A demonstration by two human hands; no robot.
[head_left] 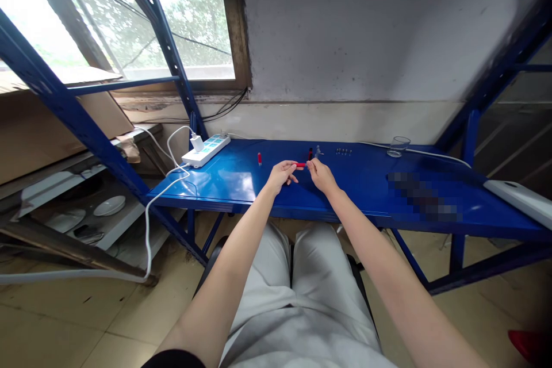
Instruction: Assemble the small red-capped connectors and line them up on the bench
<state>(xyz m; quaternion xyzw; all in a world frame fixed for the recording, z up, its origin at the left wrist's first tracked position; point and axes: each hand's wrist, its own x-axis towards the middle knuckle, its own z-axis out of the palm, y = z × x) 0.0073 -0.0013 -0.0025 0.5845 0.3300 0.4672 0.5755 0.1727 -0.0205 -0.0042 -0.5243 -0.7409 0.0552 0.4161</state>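
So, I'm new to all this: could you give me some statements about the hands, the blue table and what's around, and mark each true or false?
1. The left hand and right hand meet at a slim red cylinder. True.
2. A white plug sits in the long white power strip. True.
3. The clear round cup stands beside the power strip. False: the cup is towards the table's right end.
4. The short red cylinder nearest the power strip is right of both hands. False: it is left of them.
5. The metal-framed tabletop is white. False: it is blue.
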